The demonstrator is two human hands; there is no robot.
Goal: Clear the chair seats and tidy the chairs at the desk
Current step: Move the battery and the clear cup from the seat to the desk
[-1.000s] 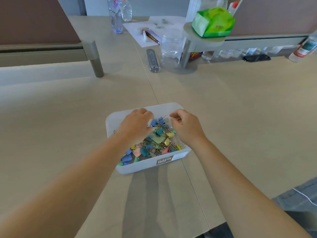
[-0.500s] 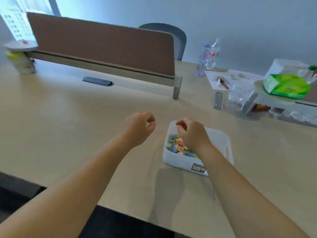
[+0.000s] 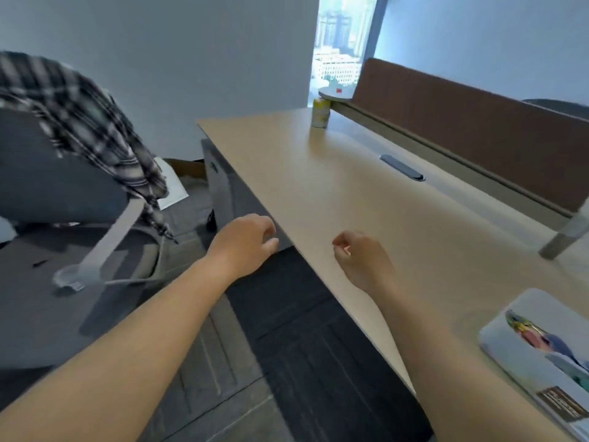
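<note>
Grip: both of our hands are empty, the left hand [image 3: 247, 242] loosely curled over the floor by the desk edge, the right hand [image 3: 360, 260] half-closed above the desk [image 3: 334, 193], clasping nothing.
Where: the chair [image 3: 47, 186] stands to our left, turned partly away from the desk and pulled well out from it.
On the seat: a clear cup [image 3: 68, 279] lies near the seat's front, beside a small dark item too blurred to name.
On the backrest: a plaid shirt [image 3: 86, 122] hangs over the top, one end trailing down the side.
Handling, cup: we judge it light, thin and easily crushed; take it round the body with a gentle pinch.
Handling, shirt: soft and limp, likely to slide off; gather it at the fold on top of the backrest.
Handling, chair: probably heavy but apt to roll; push it by the backrest or the pale armrest [image 3: 108, 237].
Behind us on the desk: the box [image 3: 526, 355] of coloured clips sits at our right elbow.
Far end: a yellow can [image 3: 320, 113] stands by the brown divider [image 3: 462, 122].
</note>
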